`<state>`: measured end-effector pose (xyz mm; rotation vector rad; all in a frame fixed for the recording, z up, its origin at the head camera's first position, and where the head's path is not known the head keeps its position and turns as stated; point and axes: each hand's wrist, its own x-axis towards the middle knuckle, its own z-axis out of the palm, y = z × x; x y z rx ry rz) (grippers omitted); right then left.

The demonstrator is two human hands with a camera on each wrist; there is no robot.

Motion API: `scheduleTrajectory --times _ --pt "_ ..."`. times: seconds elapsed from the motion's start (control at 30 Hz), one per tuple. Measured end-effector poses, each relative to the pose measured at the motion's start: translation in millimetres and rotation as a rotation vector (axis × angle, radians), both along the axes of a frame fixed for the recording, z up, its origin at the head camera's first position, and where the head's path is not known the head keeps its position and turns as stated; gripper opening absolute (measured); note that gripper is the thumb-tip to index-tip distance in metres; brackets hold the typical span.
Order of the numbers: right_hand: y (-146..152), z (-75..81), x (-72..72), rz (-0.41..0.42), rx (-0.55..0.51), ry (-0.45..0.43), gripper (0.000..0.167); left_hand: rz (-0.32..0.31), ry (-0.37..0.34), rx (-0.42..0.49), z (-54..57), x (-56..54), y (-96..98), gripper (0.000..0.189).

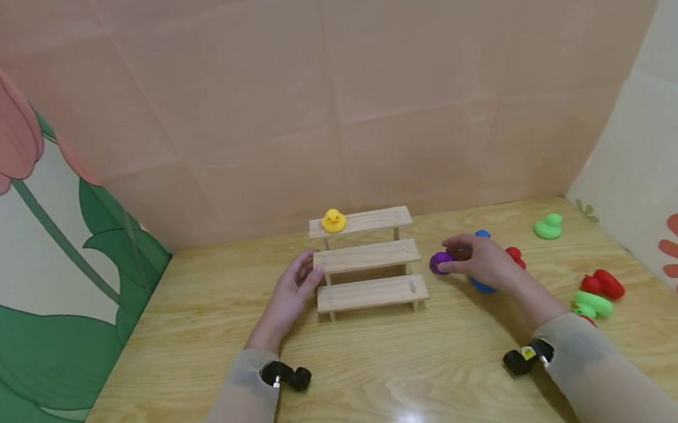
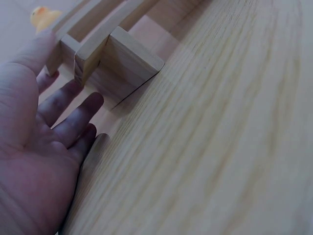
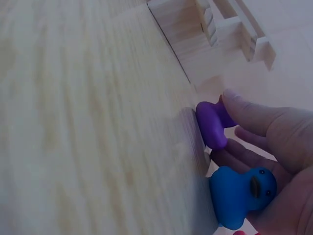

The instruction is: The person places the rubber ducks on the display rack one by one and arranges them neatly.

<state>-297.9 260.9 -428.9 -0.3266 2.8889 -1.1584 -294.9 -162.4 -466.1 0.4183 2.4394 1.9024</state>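
Observation:
A three-step wooden stand (image 1: 368, 256) stands on the table with a yellow rubber duck (image 1: 334, 221) at the left of its top step. My left hand (image 1: 290, 291) is at the stand's left end, thumb beside the middle step. In the left wrist view its fingers (image 2: 80, 115) reach loosely to the plank ends. Right of the stand, my right hand (image 1: 482, 262) pinches a purple rubber duck (image 3: 212, 125) between thumb and fingers, low at the tabletop. Beside that palm sits a blue rubber duck (image 3: 239, 193), partly hidden by the hand in the head view.
Another blue toy (image 1: 482, 233) and a red one (image 1: 515, 257) show behind the right hand. Farther right are a green duck (image 1: 548, 227), a red duck (image 1: 604, 284) and a light green duck (image 1: 595, 303). A pink backdrop (image 1: 327, 102) rises behind the table.

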Motion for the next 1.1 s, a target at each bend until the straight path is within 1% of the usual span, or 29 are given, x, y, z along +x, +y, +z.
scheduleTrajectory --times 0.13,0.3,0.6,0.77,0.93,1.1 --pt "-4.1 -2.5 -1.6 0.016 0.004 0.002 0.070 -0.004 0.002 0.002 -0.9 -0.3 -0.7 0.076" --pt "-6.8 -4.2 -1.3 0.018 0.004 -0.003 0.070 -0.003 0.005 0.002 -2.3 -0.5 -1.1 0.076" --pt "-4.8 -9.2 -2.5 0.012 0.000 -0.007 0.069 0.005 0.014 -0.008 -1.1 0.7 -0.5 0.069" --pt "-5.6 -12.6 -3.8 0.004 0.018 0.017 0.071 0.006 0.014 -0.008 -1.0 1.3 -0.3 0.071" --pt "-7.8 -12.6 -3.0 -0.011 0.046 0.041 0.074 0.006 0.009 -0.006 -0.5 1.2 0.6 0.073" --pt "-9.3 -13.5 -3.3 -0.016 0.043 0.056 0.070 0.010 0.011 -0.007 -0.2 1.6 0.6 0.071"
